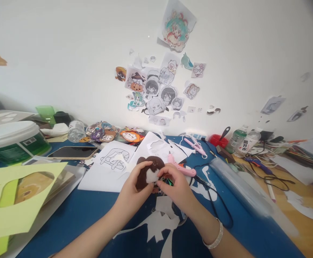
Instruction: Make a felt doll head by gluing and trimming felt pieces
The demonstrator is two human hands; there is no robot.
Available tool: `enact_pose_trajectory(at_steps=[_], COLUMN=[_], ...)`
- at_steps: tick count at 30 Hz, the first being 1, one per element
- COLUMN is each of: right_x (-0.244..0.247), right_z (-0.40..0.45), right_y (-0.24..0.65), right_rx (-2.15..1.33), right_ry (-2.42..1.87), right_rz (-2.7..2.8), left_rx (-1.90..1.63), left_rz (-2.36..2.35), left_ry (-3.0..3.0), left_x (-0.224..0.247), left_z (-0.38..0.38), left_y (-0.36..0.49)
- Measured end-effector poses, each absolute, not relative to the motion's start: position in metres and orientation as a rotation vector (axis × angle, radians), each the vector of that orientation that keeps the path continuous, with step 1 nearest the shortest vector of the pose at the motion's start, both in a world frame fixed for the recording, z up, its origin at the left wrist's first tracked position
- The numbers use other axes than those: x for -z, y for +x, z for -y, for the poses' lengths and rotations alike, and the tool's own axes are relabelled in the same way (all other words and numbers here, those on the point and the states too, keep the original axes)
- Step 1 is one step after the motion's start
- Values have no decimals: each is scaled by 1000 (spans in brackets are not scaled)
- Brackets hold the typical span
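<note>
Between my hands is a brown, soft-looking bear-head shape [156, 162] with rounded ears and a pale patch in its middle. My left hand [135, 181] is closed on its left side, thumb pressed on the front. The fingers of my right hand [176, 182] pinch at its right edge, beside the pale patch; any small piece between those fingertips is hidden. Just behind the right hand lies a pink glue gun [182, 166]. White paper with a line drawing [115, 158] lies behind the left hand, and cut white scraps [158, 224] lie below both hands.
A blue mat [89, 208] covers the work surface. Yellow cut-out sheets [19, 211] and a white-lidded tub [14, 138] stand at left, near a phone [73, 153]. To the right are a clear plastic roll [239, 188], black cables [221, 200] and bottles [238, 138].
</note>
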State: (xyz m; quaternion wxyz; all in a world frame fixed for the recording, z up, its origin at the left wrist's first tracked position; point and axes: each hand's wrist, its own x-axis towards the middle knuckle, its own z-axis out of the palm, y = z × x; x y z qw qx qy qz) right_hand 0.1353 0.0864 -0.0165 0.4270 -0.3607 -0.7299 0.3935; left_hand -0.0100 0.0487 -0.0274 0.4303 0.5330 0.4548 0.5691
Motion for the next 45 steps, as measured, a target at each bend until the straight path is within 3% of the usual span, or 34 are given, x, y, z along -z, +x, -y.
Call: enact_pose_trajectory(at_steps=[15, 45], right_x=[21, 19], right_z=[-85, -78], right_y=[133, 129], right_rx=[-1102, -989], right_ry=[-843, -983], right_rz=[1713, 1766], left_rx=[-1428, -1425], left_rz=[-1320, -1437], left_ry=[1515, 1559], left_x=[26, 28], left_z=[-46, -44], left_y=[-10, -9])
